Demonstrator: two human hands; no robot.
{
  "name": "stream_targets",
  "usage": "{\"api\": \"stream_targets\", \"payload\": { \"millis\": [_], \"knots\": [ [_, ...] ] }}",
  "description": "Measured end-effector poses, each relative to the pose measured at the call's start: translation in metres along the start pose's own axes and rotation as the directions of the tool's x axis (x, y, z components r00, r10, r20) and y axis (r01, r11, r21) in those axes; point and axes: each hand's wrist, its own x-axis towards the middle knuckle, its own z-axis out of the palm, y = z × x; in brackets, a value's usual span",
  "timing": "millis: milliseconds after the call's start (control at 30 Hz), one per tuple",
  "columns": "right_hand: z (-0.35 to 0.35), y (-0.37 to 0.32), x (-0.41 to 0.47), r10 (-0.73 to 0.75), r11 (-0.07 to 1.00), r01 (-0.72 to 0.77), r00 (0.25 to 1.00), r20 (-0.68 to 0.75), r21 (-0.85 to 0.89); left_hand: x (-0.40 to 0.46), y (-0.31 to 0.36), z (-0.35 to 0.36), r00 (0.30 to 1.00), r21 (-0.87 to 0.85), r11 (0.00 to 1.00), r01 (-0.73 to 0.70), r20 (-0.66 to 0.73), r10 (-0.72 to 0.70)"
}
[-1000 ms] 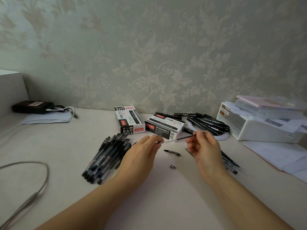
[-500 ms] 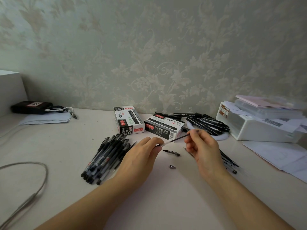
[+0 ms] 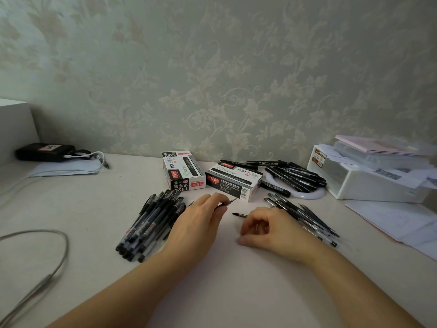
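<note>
— Different from a second ago?
— Lower now, the right hand (image 3: 272,230): down at the smooth pale table (image 3: 212,292), no longer raised; fingers curled, any catch beneath impossible to tell.
— And the left hand (image 3: 201,223)?
— Thumb and fingers clamped on the slim dark pen (image 3: 226,203), point jutting out just above the table.
— Farther back?
— Short black cap (image 3: 239,214) beside the right fingers; glossy heaped pens (image 3: 151,223); printed cardboard boxes (image 3: 234,181).

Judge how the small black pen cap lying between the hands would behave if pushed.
The pen cap is tiny, so likely very light. Slim and rounded on the smooth tabletop, it would probably skid or roll. It looks rigid, not floppy.
</note>
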Motion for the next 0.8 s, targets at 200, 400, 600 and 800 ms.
{"api": "stream_targets", "payload": {
  "millis": [200,400,600,800],
  "knots": [
    [0.008,-0.001,0.003,-0.038,0.999,0.041,0.991,-0.125,0.025,-0.001,-0.001,0.0,0.998,0.016,1.0,-0.01,0.055,0.009],
    [0.007,-0.002,0.008,0.072,0.877,0.112,0.93,-0.36,0.466,-0.002,-0.001,0.0,0.994,0.053,0.998,-0.038,0.103,0.033],
    [0.012,0.0,0.008,0.022,0.852,0.121,0.964,-0.265,0.509,-0.002,0.0,0.001,0.987,0.029,0.994,-0.106,0.128,0.101],
    [0.016,0.001,0.009,-0.013,0.858,0.13,0.972,-0.233,0.496,-0.001,-0.003,0.003,0.991,-0.006,0.996,-0.094,0.09,0.095]
  ]
}}
